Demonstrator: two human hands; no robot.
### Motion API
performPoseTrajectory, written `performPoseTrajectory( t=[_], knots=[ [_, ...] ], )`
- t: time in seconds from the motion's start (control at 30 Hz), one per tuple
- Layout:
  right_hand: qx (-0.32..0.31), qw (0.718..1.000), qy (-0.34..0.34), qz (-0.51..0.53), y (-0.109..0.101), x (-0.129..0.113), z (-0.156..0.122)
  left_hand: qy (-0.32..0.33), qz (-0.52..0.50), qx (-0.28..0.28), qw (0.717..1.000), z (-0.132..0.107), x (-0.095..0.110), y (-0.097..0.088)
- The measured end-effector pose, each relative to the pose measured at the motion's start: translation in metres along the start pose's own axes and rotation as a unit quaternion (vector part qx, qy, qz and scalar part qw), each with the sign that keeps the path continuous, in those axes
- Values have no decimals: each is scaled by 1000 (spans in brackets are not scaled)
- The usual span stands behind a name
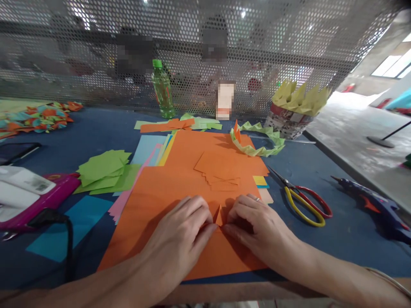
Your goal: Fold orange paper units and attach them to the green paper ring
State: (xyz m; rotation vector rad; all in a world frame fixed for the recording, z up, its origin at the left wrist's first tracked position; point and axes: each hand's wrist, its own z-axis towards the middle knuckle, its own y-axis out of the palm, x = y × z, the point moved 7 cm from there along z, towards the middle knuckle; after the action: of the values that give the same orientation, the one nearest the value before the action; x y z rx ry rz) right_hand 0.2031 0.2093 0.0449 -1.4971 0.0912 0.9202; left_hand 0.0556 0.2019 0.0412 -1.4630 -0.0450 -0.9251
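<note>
My left hand (183,233) and my right hand (257,224) meet over a small folded orange paper piece (219,215), which stands up between their fingertips. Both hands have fingers pressed down and pinched on this piece, on top of a large orange paper sheet (150,201). A ring shows on a finger of the right hand. Just beyond lies a stack of small orange paper squares (218,169).
Scissors (305,201) with red and yellow handles lie to the right, then a blue glue gun (375,205). Green paper squares (104,171), a pink device (41,201), a green bottle (163,92), a folded green paper chain (260,141) and a container with yellow folded papers (295,107) surround the sheet.
</note>
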Motion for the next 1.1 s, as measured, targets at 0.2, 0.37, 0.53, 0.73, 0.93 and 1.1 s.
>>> performPoseTrajectory(
  t=[0.2,0.37,0.53,0.73,0.93,1.1],
  knots=[
    [-11,1000,2,-10,1,1,3,-3,2,-3,1000,-1,2,1],
    [-12,1000,-4,-14,2,1,3,-7,-5,3,1000,0,0,1],
    [-10,1000,-13,-23,1,-1,3,-11,-2,11,1000,3,-2,-1],
    [-14,999,-3,-31,0,-3,5,-18,4,2,1000,2,-2,-1],
    [-47,997,38,-54,3,3,12,-23,-6,33,999,-1,-3,-5],
    [-79,992,76,-68,3,8,18,-40,87,97,991,1,-10,-16]
  ],
)
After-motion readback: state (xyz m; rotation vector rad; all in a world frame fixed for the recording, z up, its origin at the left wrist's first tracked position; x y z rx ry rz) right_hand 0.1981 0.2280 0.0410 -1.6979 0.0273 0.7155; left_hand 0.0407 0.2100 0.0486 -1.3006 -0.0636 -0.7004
